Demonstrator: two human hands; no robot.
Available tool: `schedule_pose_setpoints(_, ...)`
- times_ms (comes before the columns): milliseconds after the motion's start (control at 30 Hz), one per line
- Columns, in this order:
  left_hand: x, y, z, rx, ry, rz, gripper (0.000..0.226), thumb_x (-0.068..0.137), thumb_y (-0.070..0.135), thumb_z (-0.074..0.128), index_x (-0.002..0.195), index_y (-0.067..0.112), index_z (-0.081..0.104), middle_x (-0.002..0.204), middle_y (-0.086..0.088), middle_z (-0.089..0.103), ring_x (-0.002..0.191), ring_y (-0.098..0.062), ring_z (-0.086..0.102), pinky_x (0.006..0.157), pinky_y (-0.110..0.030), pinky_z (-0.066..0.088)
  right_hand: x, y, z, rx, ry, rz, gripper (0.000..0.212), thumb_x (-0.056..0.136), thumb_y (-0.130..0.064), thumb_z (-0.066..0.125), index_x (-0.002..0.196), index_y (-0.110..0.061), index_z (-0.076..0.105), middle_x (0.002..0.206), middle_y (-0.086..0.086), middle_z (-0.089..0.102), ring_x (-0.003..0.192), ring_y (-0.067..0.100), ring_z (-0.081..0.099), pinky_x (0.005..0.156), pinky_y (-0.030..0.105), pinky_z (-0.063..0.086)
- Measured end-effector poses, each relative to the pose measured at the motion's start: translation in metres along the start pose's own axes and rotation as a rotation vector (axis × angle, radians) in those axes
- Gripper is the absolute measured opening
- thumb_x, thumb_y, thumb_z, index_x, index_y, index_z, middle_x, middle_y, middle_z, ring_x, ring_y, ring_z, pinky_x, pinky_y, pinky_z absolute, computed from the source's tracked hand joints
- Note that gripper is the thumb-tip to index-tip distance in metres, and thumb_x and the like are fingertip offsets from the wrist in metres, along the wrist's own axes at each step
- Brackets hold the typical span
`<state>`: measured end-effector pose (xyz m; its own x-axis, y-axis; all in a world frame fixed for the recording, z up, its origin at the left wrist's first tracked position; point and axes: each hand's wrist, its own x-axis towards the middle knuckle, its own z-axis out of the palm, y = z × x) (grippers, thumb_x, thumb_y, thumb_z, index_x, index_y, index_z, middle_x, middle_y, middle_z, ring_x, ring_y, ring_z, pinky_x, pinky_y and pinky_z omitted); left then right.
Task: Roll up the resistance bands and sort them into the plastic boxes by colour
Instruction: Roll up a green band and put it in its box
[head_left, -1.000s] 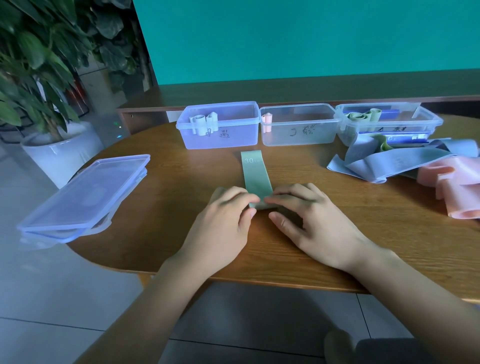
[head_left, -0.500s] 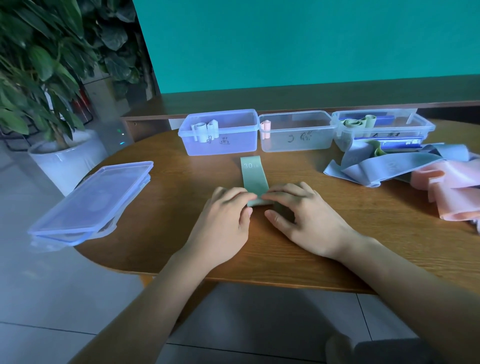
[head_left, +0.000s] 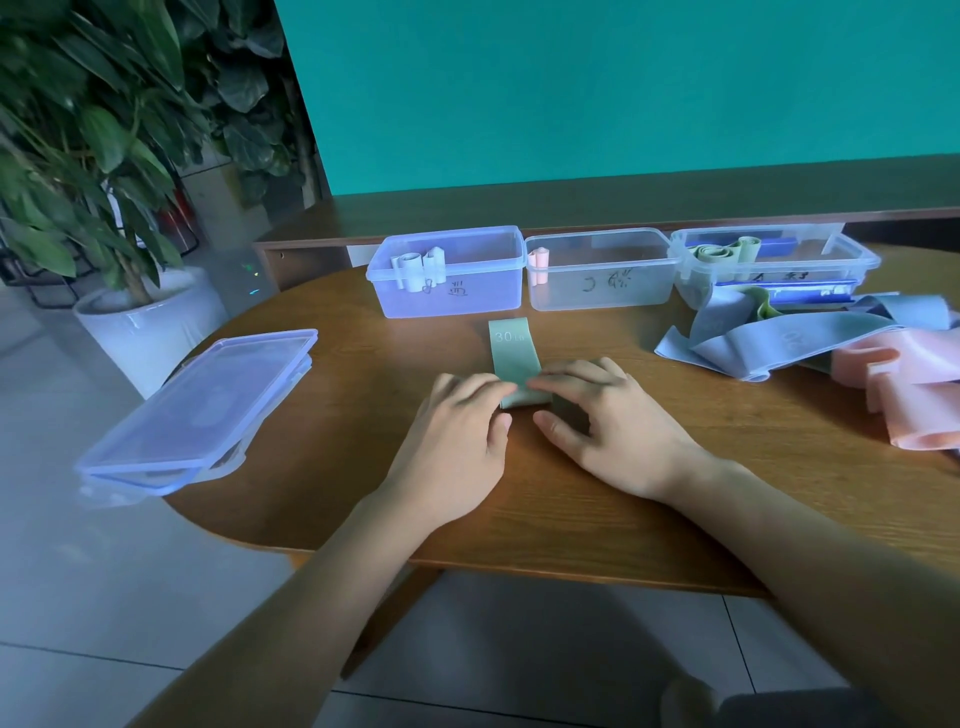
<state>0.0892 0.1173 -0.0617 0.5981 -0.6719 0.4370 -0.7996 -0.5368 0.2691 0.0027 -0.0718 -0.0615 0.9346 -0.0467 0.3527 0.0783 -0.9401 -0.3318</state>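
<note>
Nearest the table edge, the left hand (head_left: 457, 431) and the right hand (head_left: 605, 421) lie side by side on the round wooden table (head_left: 571, 514), fingers curled forward so their tips meet over the rolled near end of a green band (head_left: 511, 353); both hands pinch that small roll against the tabletop, thumbs tucked in behind it. The unrolled part of the band lies flat, running away from the hands toward the boxes, its far end printed "30 LB". Off to the left, a stack of clear lids (head_left: 202, 410) hangs partly over the table's edge. To the right sits a loose heap: grey-blue bands (head_left: 748, 343) draped over one another and, beside them at the far right, pink bands (head_left: 909, 389) partly out of view. Beyond the green band stands a row of three plastic boxes touching side to side: the left box (head_left: 447, 296), with pale rolled bands against its left front corner; the middle box (head_left: 597, 291), holding a small pink roll (head_left: 538, 262) at its left end; and the right box (head_left: 774, 265), holding green rolls (head_left: 722, 252) near its top. Handwritten marks on the box fronts are too blurred to read. Further left, on the floor, a leafy plant (head_left: 88, 130) grows from a white pot (head_left: 150, 322), and a teal wall (head_left: 623, 88) rises behind everything.
</note>
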Motion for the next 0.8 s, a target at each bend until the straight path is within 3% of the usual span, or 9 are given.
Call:
schedule_pose_setpoints(133,0.008,-0.003,0.002,0.014,-0.033,-0.020,0.039,0.102,0.020,0.048,0.141,0.021,0.054,0.140,0.008,0.055,0.125,-0.020,0.042,0.107,-0.042,0.041,0.001,0.002,0.000,0.011,0.014,-0.009,0.053,0.094,-0.056,0.037,0.132,-0.029,0.063,0.133,-0.013,0.059,0.114,0.014,0.049,0.102,0.044,0.045)
schedule_pose_setpoints(433,0.016,-0.007,0.004,0.044,0.004,0.000,0.036,0.101,0.018,0.049,0.136,0.018,0.058,0.135,0.005,0.057,0.123,-0.021,0.044,0.105,-0.040,0.043,0.015,0.010,0.002,0.002,-0.035,0.028,0.061,0.091,-0.062,0.033,0.140,-0.032,0.056,0.142,-0.012,0.055,0.128,0.016,0.045,0.108,0.047,0.042)
schedule_pose_setpoints(633,0.025,-0.013,0.008,0.046,-0.010,-0.016,0.040,0.100,0.016,0.048,0.140,0.018,0.055,0.138,0.004,0.057,0.122,-0.023,0.045,0.104,-0.043,0.044,0.016,0.008,0.001,-0.004,-0.031,0.016,0.061,0.091,-0.061,0.032,0.139,-0.033,0.058,0.143,-0.014,0.052,0.127,0.015,0.044,0.108,0.046,0.042)
schedule_pose_setpoints(800,0.028,-0.014,0.010,0.058,0.018,-0.025,0.040,0.101,0.023,0.050,0.140,0.019,0.054,0.140,0.005,0.054,0.126,-0.021,0.042,0.107,-0.043,0.040,0.024,0.013,0.001,-0.020,-0.045,0.021,0.051,0.098,-0.053,0.044,0.144,-0.033,0.053,0.148,-0.012,0.049,0.126,0.017,0.043,0.108,0.046,0.042)
